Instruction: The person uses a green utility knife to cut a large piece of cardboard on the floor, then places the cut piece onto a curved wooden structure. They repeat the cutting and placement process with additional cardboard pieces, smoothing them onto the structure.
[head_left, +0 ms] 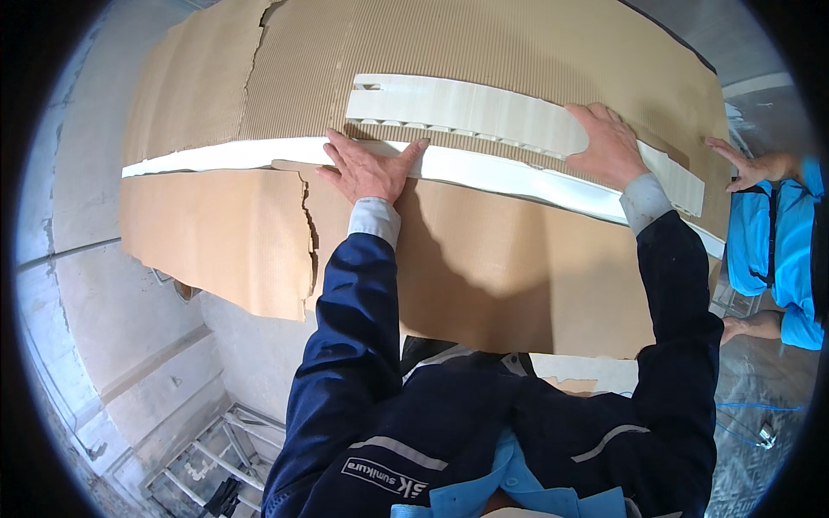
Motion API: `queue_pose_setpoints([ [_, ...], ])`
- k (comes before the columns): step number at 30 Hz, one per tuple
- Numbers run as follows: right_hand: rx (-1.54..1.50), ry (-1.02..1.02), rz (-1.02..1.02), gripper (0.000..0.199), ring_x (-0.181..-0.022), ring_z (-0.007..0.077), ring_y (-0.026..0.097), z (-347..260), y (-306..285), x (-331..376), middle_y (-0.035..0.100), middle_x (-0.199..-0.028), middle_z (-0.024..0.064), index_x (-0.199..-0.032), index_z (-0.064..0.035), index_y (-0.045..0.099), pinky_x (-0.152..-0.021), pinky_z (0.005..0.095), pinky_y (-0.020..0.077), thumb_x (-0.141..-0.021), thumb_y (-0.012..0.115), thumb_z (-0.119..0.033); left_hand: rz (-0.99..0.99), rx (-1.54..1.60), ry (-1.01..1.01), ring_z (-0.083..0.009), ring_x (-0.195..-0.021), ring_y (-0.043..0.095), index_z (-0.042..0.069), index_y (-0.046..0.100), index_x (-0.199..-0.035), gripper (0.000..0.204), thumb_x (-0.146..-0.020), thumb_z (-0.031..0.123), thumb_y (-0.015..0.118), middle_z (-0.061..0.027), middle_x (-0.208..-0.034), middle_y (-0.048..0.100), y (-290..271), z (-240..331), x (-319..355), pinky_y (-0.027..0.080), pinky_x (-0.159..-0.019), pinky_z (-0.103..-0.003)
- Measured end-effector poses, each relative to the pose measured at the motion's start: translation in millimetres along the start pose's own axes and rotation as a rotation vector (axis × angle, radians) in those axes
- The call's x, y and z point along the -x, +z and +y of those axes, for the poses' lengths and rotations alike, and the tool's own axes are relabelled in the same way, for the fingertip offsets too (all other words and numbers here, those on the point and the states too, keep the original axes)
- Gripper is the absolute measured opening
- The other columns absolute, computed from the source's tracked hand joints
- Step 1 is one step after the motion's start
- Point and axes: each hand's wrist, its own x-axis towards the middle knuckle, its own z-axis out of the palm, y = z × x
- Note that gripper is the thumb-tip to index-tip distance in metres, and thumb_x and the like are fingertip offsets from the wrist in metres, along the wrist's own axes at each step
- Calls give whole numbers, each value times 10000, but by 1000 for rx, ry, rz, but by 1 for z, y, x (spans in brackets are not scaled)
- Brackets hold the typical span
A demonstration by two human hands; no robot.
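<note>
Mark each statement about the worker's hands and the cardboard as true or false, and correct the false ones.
1. The left hand lies flat and open on the cardboard sheet. True.
2. The right hand grips a knife. False: it presses bare on the white corrugated strip.
3. The cardboard is torn at its left side. True.
4. The worker wears red sleeves. False: the sleeves are dark blue.
5. Another person's hand shows at the right edge. True.

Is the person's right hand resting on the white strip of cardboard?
Yes, the right hand lies flat, palm down, on the white corrugated strip atop the brown cardboard sheet.
</note>
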Motion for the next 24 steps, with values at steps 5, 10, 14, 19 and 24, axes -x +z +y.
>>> queue_pose_setpoints([
  [5, 45, -17, -16, 801, -1309, 342, 507, -13, 6, -6, 567, -1338, 139, -1436, -118, 541, -1100, 468, 419, -676, 758, -244, -13, 34, -2, -352, -1600, 52, -88, -32, -1605, 1578, -621, 895, 714, -251, -1697, 132, 2, -2, 1, -22, -1266, -586],
  [10, 77, 19, -69, 865, -1413, 373, 426, -17, 19, -6, 504, -1473, 155, -1515, -120, 465, -1176, 522, 345, -726, 779, -288, 34, -51, 27, -368, -1598, 47, -106, 32, -1604, 1554, -632, 914, 687, -263, -1700, 101, 15, -10, -5, 5, -1276, -552],
  [14, 22, -52, 27, 936, -1473, 409, 350, -2, 24, 3, 432, -1555, 177, -1570, -131, 393, -1230, 540, 271, -752, 797, -337, 148, -65, 105, -378, -1591, 94, -83, 99, -1609, 1517, -630, 907, 699, -281, -1682, 164, 11, -21, -14, 115, -1261, -581],
  [19, 111, -84, 331, 782, -1442, 392, 388, 8, 34, 41, 458, -1531, 172, -1519, -132, 461, -1210, 511, 303, -839, 773, -362, 332, -32, 428, -403, -1563, 206, -33, 252, -1593, 1325, -691, 782, 777, -283, -1637, 291, -13, -14, -20, 189, -1230, -625],
  [24, -243, -18, 487, 268, -1098, 343, 612, -13, 64, 116, 676, -1080, 98, -1083, -114, 721, -973, 471, 483, -869, 775, -267, 326, 77, 949, -409, -1548, 251, 59, 316, -1596, 1257, -675, 774, 785, -230, -1622, 359, -30, 30, -31, 207, -1220, -638],
])
